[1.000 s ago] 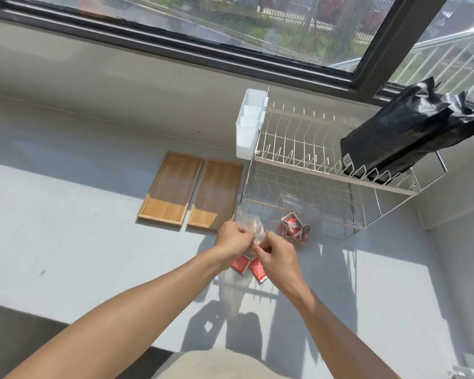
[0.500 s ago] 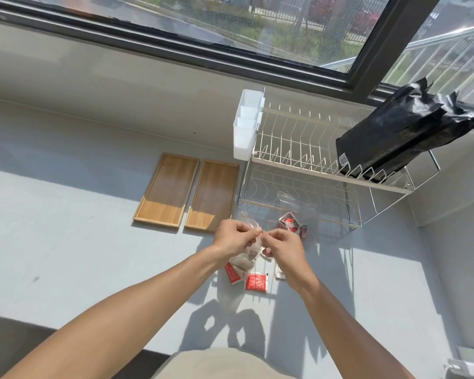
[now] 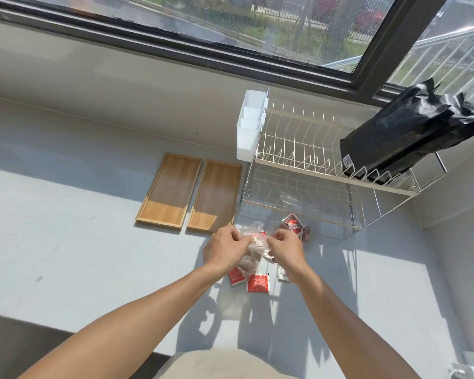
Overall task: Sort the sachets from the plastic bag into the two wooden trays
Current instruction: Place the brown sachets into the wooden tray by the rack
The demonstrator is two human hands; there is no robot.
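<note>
Surface: grey, part sunlit, part shaded; carries every item listed below.
Dish rack: two-tier wire frame at 2 o'clock from the hands.
Black bag: lies tilted on the upper tier of the dish rack, right end.
White caddy: hangs on the left end of the dish rack.
Left tray: wooden, at 11 o'clock from the hands; nothing in it.
Right tray: wooden, just beside the left tray, long edges parallel; nothing in it.
Plastic bag: clear, held between both hands above the surface, at 5 o'clock from the right tray.
Left hand: fingers curled closed, pinching the left edge of the plastic bag.
Right hand: fingers curled closed, pinching the right edge of the plastic bag.
Sachet cluster: red and dark, on the surface at 1 o'clock from the hands, beneath the dish rack's front edge.
Loose sachets: red and white, flat on the surface at 6 o'clock from the hands, directly below the plastic bag.
</note>
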